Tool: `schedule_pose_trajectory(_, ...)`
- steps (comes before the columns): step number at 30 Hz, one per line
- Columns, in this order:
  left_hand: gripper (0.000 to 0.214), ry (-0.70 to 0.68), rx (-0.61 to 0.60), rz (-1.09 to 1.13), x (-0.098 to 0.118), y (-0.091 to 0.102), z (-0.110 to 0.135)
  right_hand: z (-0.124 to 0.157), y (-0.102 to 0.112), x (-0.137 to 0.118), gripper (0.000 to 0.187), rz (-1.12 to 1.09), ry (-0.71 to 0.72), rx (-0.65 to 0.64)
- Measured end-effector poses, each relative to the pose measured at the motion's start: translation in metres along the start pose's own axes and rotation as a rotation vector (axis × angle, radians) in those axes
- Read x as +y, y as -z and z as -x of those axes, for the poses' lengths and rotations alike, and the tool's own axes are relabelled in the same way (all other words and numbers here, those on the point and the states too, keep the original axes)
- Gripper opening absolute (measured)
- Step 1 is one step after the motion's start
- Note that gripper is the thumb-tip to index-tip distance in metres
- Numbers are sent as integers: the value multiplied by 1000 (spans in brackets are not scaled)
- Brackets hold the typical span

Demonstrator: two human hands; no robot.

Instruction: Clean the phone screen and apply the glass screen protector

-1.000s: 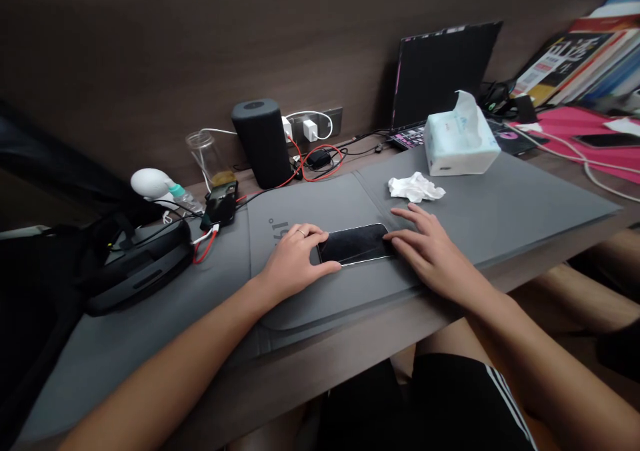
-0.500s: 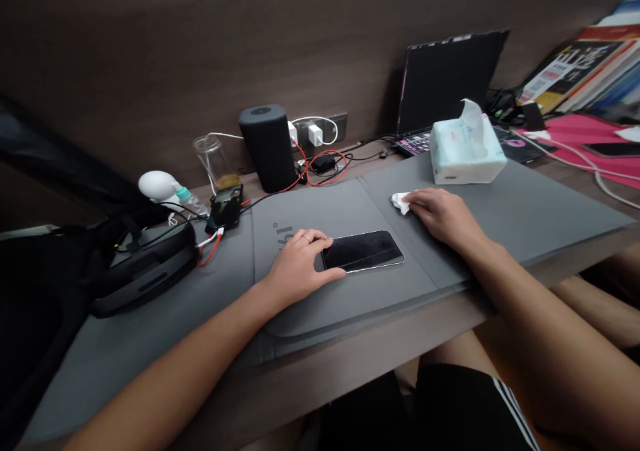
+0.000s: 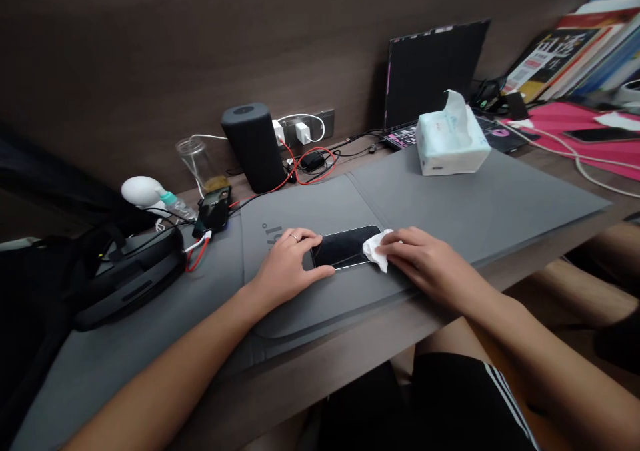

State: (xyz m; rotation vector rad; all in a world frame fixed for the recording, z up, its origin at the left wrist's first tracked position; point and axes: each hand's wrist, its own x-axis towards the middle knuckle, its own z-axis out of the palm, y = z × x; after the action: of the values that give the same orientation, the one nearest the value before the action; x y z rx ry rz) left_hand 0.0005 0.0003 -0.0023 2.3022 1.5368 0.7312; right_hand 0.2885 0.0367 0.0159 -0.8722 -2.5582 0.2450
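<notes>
Well left of the phone (image 3: 343,246), a black headset (image 3: 125,281) is seen on the grey mat (image 3: 475,204). Behind-left of the phone, a speaker (image 3: 253,146) is stood upright. The phone's left end is clamped by the left hand (image 3: 285,268), fingers curled over the far edge, thumb along the near edge. The phone is laid flat, screen up. A crumpled tissue (image 3: 376,251) is held on the phone's right end by the right hand (image 3: 425,264), fingers close together. Behind-right of the phone, a tissue box (image 3: 450,141) is placed, with a laptop (image 3: 433,68) further back.
</notes>
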Motion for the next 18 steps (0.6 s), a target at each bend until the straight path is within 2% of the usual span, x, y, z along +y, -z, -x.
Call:
schedule_pose_trajectory(7, 43, 3, -21, -13, 0, 0, 1, -25, -5, -10, 25, 19, -32, -109)
schedule_pose_trajectory(13, 40, -6, -31, -22, 3, 0, 0, -57, -30, -42, 19, 77, -52, -119)
schedule_pose_trajectory(18, 37, -39, -35, -41, 0, -1, 0, -62, -47, -57, 14, -14, 12, -84)
